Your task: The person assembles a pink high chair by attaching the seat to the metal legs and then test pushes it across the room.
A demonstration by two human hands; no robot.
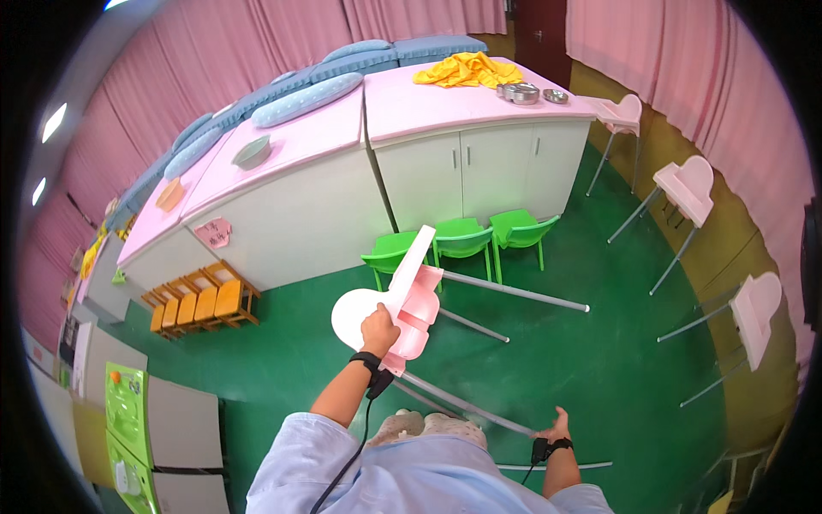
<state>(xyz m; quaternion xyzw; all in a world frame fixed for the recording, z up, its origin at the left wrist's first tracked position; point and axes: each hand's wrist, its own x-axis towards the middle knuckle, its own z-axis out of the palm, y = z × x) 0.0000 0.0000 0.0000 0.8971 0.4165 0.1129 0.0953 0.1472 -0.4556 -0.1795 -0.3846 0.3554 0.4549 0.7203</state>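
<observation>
Your pale-blue shirt (411, 480) sits nearest. High chair (416, 332) tipped sideways ahead — seat left, legs rightward. Your left hand (378, 331) clenches its seat; right hand (555, 427) at one leg — grip unclear.

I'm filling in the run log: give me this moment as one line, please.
left hand: gripping pink-and-white high chair; right hand: at leg end, grip unclear; high chair: tipped sideways; beyond: green chairs, white cabinet

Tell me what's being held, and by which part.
A pink high chair: left hand grips its seat edge; right hand is at a leg, grip unclear.
</observation>
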